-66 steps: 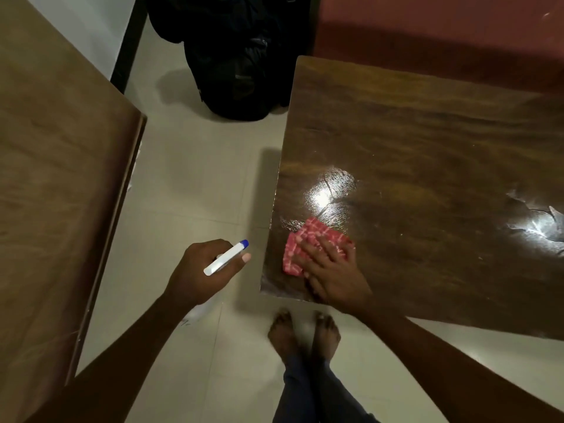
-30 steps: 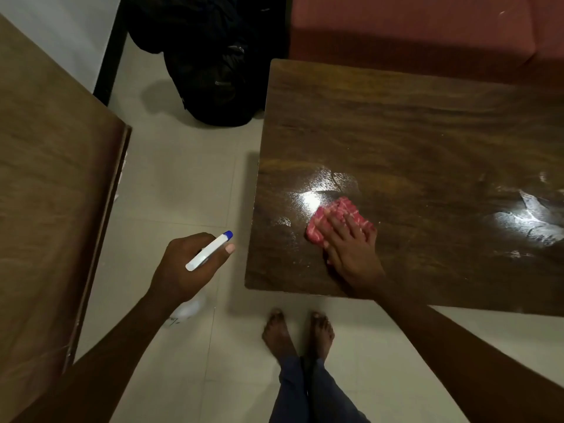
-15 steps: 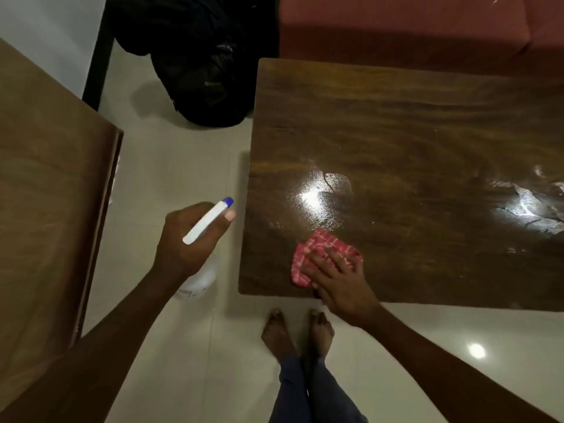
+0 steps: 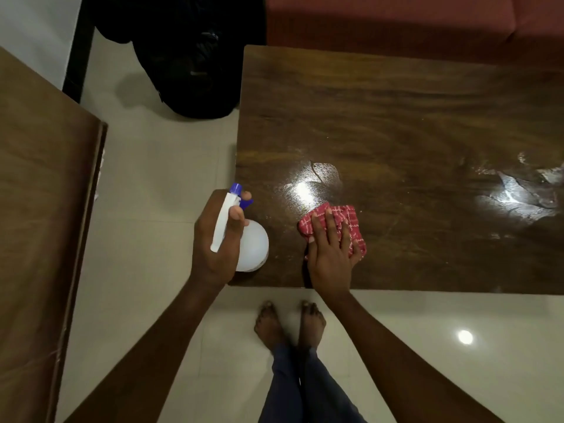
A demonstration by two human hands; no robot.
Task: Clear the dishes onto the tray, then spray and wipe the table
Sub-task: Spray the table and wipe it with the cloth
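Note:
A dark wooden table [image 4: 396, 123] fills the upper right, with wet shiny patches near its left front and at the right edge. My right hand [image 4: 331, 248] lies flat on a folded red checked cloth [image 4: 348, 218], pressing it onto the table near the front left corner. My left hand [image 4: 218, 239] grips a white spray bottle [image 4: 253, 245] with a blue nozzle, held over the table's left front corner. No dishes or tray are in view.
A second brown wooden surface [image 4: 39, 209] runs along the left. A black bag [image 4: 189, 56] sits on the pale tiled floor behind the table's left end. A red sofa [image 4: 396, 22] borders the table's far side. My bare feet [image 4: 290, 325] stand at the front edge.
My left hand has brought the spray bottle rightward to the table's corner. My right hand has slid the cloth back and forth near the front left of the table.

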